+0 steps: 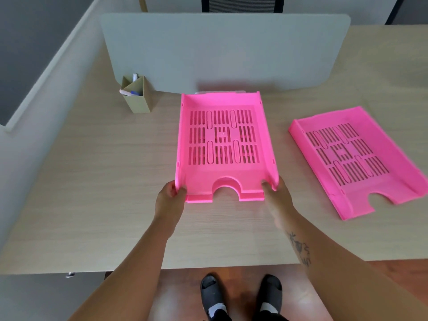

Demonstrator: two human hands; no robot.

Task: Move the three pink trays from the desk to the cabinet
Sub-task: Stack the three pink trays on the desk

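Being held at the middle of the view: a pink tray (pixel 224 144), slotted floor facing up, its notched front edge nearest the person. Gripping its near left corner – the left hand (pixel 170 198), thumb curling over the side wall and fingers tucking beneath. Closing round the near right corner in the same way, the right hand (pixel 276 195), thumb lying inside the wall. Whether the tray's far end is resting on something or lifting clear cannot be told; peeking out just behind that far edge, a pale strip of something clear or white.

Lying flat on the worktop (pixel 92 181) to the right, well apart from the held tray, a second pink tray (pixel 354 158), turned at an angle with its notched end pointing toward the near right.

Standing on the worktop to the left, near the far corner of the held tray but apart from it, a tan card pen holder (pixel 139 98) carrying a couple of white markers. Rising behind everything, a grey divider screen (pixel 222 49) running across the far edge of the worktop. Showing below the near edge, two dark slippers (pixel 240 295) on a reddish wooden floor, with a tattoo marking the right forearm.
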